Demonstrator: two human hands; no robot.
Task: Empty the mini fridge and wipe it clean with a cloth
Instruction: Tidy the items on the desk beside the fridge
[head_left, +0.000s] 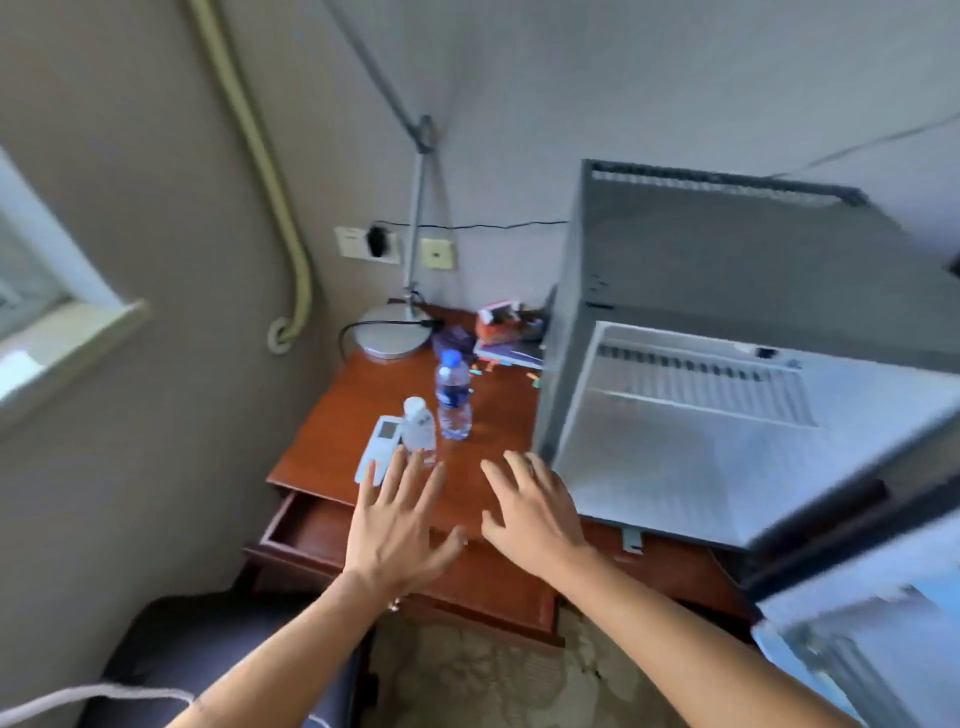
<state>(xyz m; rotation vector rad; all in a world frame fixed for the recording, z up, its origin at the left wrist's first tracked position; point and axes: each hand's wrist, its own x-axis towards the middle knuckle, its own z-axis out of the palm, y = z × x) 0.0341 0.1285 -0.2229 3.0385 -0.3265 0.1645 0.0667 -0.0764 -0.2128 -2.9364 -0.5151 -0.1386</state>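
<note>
- Plainly, both of my hands were empty: my left hand (396, 525) hovered flat over the front of the wooden desk (488, 457), fingers spread wide, gripping nothing.
- My right hand (530, 506) was beside it, fingers likewise apart and holding nothing, close to the lower left corner of the mini fridge (748, 291).
- The mini fridge sat on the right part of the desk, a dark grey box; its door (852, 644) was swung open at the lower right, and I could see the pale interior (691, 441) with a ribbed panel at the back. I could not make out anything inside it.
- Two water bottles stood on the desk left of the fridge: one with a blue cap (453, 395), one with a white cap (418, 428) nearer my left fingertips.
- A white remote control (378, 449) lay just beside the white-capped bottle, partly behind my left fingers.
- The desk drawer (306, 530) under my left hand was pulled open.
- Farther back were the round base of a desk lamp (392, 330) and a small clutter of blurred items (506, 327) against the wall.
</note>
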